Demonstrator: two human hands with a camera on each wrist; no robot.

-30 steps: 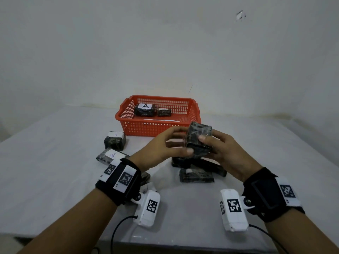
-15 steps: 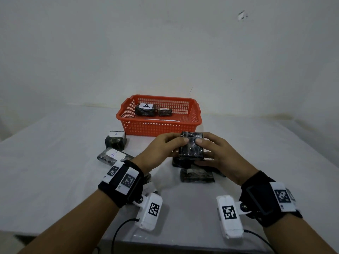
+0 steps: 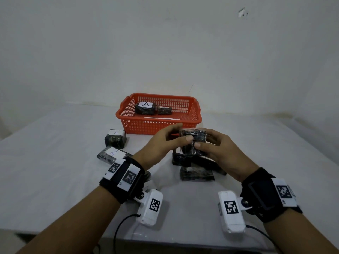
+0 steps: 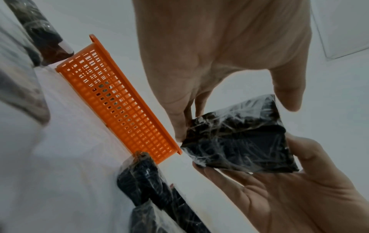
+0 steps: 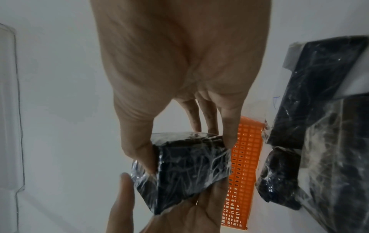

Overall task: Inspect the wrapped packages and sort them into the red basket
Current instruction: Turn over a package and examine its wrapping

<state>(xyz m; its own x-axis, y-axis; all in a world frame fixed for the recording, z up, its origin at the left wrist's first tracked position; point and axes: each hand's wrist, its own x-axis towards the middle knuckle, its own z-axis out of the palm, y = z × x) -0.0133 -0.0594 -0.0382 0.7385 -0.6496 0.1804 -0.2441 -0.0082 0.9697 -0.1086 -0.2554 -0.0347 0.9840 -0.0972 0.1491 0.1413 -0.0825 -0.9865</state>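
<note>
Just in front of the red basket (image 3: 158,123), above the table (image 3: 55,171), we hold one wrapped package (image 3: 193,142) between both hands. Left hand (image 3: 161,143): thumb on the near face, fingers curled behind the far side. Right hand (image 3: 218,153): thumb pinching the lower near face, fingers wrapped around the back. Both grips are closed on the package, firm pinch, not a full fist. The wrist views confirm it: dark block under crinkled clear film, held clear of the table.

Step in hand, as we read it: inspection. No label shows on the faces we can see. Two packages already in the basket; one (image 3: 145,108) carries a white "A" label, the smaller one (image 3: 164,110) beside it we can't read. On the table left of our hands: two more marked "A", one upright (image 3: 115,138), one lying flat (image 3: 113,154). Under our hands, a loose pile of dark packages (image 3: 196,173), labels mostly hidden.

Next move, our call:
- rotate the package to expose the remaining faces, find a label
- if it belongs in, hand off to one hand and carry it forward over the near rim
- lift enough to clear the rim; set it in the open right half of the basket

Watch: film is slick, so don't loosen both grips at once.
</note>
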